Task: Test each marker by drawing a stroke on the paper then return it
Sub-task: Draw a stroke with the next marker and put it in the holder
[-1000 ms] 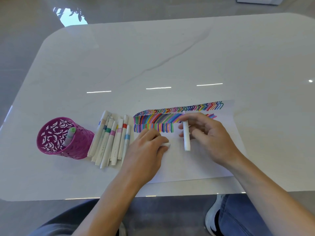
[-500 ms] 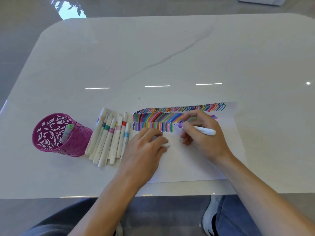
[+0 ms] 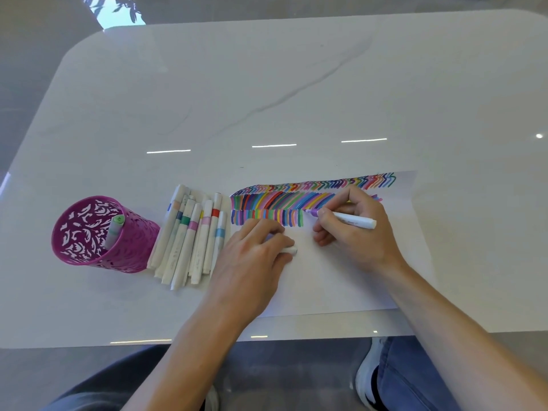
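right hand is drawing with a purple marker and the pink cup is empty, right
No: the head view shows a green-capped marker in the pink cup. The right hand does hold the purple marker to the paper.
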